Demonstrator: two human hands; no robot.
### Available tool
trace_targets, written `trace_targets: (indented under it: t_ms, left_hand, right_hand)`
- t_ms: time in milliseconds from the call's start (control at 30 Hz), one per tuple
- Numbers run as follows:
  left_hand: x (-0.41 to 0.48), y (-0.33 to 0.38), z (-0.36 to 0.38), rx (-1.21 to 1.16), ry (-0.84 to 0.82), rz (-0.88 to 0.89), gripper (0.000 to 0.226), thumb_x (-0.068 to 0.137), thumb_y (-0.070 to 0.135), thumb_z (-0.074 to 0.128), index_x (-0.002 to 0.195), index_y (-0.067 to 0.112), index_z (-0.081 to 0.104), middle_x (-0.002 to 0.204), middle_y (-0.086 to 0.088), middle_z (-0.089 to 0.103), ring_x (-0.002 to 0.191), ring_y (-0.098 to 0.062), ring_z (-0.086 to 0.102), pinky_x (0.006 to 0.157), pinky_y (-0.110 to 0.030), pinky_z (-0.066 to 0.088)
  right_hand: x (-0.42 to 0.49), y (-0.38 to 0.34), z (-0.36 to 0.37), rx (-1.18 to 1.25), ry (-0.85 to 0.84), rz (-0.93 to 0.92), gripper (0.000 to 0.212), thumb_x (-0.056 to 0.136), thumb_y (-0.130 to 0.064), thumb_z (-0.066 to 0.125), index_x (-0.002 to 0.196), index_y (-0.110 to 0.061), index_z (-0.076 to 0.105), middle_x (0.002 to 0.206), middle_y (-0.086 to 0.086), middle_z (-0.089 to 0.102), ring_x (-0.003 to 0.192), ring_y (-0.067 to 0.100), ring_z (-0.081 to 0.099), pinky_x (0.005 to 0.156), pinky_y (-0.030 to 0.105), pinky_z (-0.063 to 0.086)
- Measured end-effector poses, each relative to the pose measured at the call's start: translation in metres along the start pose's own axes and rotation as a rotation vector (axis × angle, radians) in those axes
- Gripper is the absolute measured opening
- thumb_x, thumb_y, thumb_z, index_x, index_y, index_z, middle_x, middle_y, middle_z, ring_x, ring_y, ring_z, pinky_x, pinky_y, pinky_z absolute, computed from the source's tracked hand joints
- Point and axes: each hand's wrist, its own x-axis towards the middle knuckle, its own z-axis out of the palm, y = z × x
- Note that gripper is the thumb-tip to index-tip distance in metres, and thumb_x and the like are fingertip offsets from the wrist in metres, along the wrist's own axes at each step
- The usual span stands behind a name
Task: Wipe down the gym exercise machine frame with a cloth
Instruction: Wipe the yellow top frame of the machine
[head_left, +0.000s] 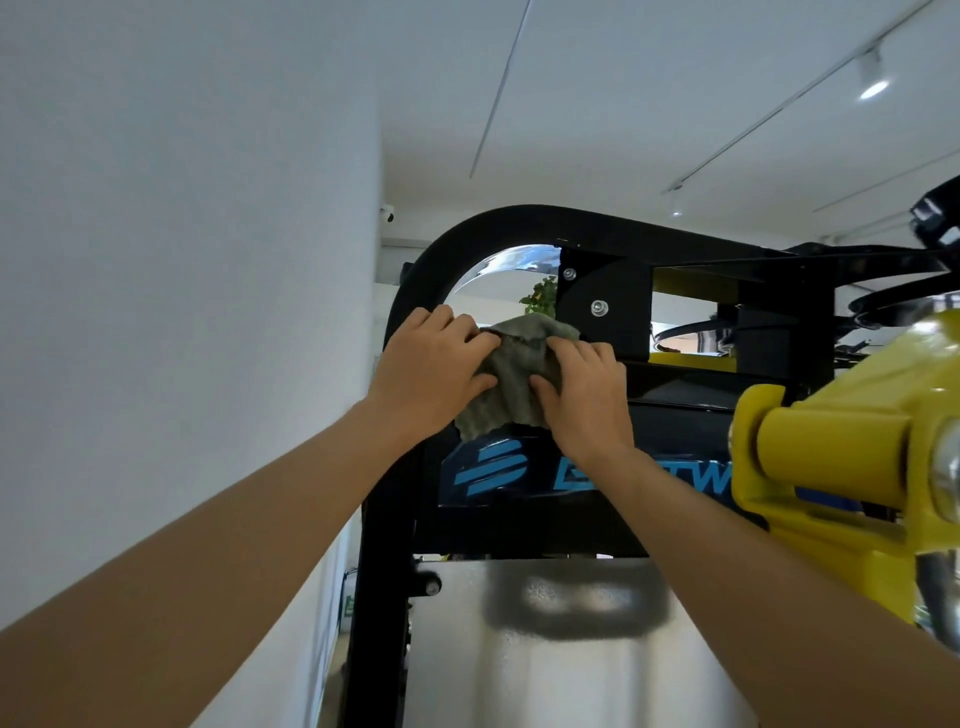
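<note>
We hold the grey-green cloth (511, 379) at the black frame (441, 244) — left grip (431, 364) and right grip (584, 397) both pinch it, beside the yellow arm (831, 452).

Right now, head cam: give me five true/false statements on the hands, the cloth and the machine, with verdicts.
1. The left hand and the right hand both hold the cloth. True.
2. The cloth is bright red. False: it is grey-green.
3. The cloth sits high on the black frame, by its curved corner. True.
4. The yellow machine part is to the left of both hands. False: it is to their right.
5. A blue logo shows just below the cloth. True.
</note>
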Motion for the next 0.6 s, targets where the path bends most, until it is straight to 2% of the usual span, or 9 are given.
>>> trace_targets:
  t_ms: [100,200,300,467,600]
  left_hand:
    - [-0.02,-0.011,-0.002,-0.081,0.121,-0.082,0.031,0.091,0.034,0.071,0.112,0.012,0.073,0.105,-0.007,0.071,0.094,-0.027,0.061,0.079,-0.04,0.054]
    - [-0.041,-0.021,-0.006,-0.189,0.159,-0.189,0.03,0.089,0.031,0.074,0.112,0.011,0.073,0.105,-0.007,0.068,0.093,-0.024,0.06,0.076,-0.038,0.057]
    - [-0.059,-0.028,-0.014,-0.281,0.145,-0.317,0.034,0.083,0.037,0.078,0.109,0.014,0.072,0.101,-0.005,0.065,0.089,-0.021,0.059,0.073,-0.036,0.055]
    - [-0.085,-0.03,-0.025,-0.457,0.118,-0.609,0.042,0.077,0.061,0.071,0.1,0.026,0.067,0.092,0.009,0.066,0.08,-0.011,0.059,0.075,-0.028,0.053]
    - [-0.114,-0.018,-0.023,-0.61,0.047,-0.848,0.034,0.081,0.049,0.078,0.102,0.027,0.065,0.081,0.018,0.066,0.071,-0.001,0.063,0.07,-0.017,0.049]
  right_hand:
    - [0.003,-0.011,0.002,0.076,-0.061,-0.088,0.056,0.093,-0.028,0.068,0.145,-0.019,0.048,0.133,0.003,0.058,0.121,0.023,0.044,0.102,0.038,0.035]
    - [0.006,-0.023,0.006,0.058,-0.082,-0.229,0.062,0.091,-0.025,0.071,0.148,-0.022,0.046,0.14,0.008,0.051,0.123,0.027,0.044,0.105,0.047,0.035]
    - [0.01,-0.036,0.011,0.069,-0.093,-0.354,0.065,0.088,-0.02,0.074,0.147,-0.019,0.048,0.146,0.013,0.043,0.122,0.032,0.046,0.105,0.049,0.039]
    - [0.013,-0.06,0.021,0.055,-0.118,-0.492,0.054,0.088,-0.027,0.074,0.138,-0.015,0.058,0.144,0.01,0.046,0.121,0.03,0.044,0.104,0.046,0.044]
    - [-0.002,-0.078,0.031,0.091,-0.096,-0.474,0.056,0.085,-0.026,0.077,0.136,-0.011,0.059,0.142,0.012,0.048,0.125,0.031,0.042,0.107,0.044,0.044]
